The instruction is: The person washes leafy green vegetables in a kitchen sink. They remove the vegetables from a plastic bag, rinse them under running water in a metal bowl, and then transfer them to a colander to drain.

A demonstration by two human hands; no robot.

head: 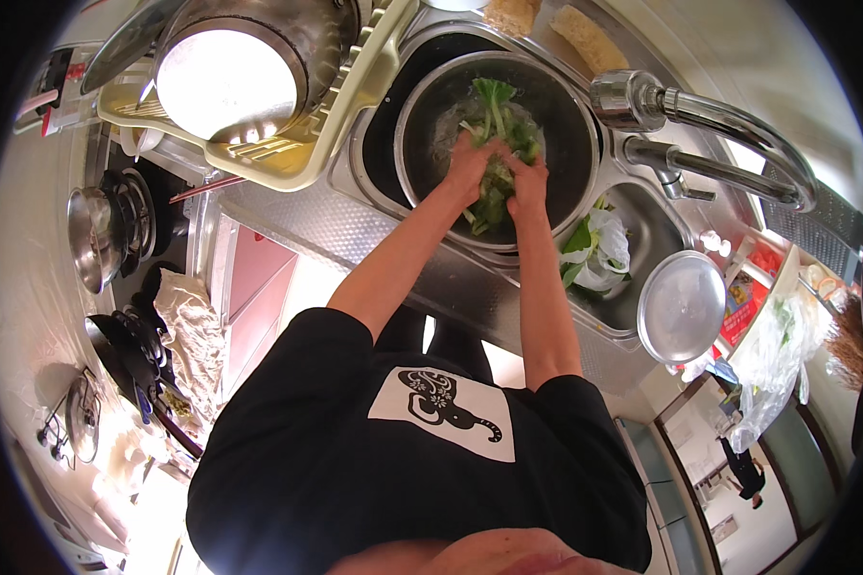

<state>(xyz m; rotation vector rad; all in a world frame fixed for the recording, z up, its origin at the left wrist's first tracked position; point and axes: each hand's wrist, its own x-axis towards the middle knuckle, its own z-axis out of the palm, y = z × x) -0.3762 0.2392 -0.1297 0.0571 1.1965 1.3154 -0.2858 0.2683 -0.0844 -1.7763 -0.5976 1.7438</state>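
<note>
A round steel basin point(569, 140) stands in the large sink bowl, with leafy green vegetables point(495, 93) and what looks like water inside it. My left hand point(469, 169) grips the greens from the left. Close beside it, my right hand point(529, 180) grips the same bunch from the right. Leaves and pale stalks stick out beyond the fingers and hang below the hands. Some of the fingers are hidden among the leaves.
A chrome faucet point(733, 129) arches in from the right. More greens and a white plastic bag point(608, 248) lie in the small sink bowl, with a round metal lid point(682, 307) by its edge. Left of the basin, a dish rack point(302, 169) holds pots. A person point(746, 471) stands in the far room.
</note>
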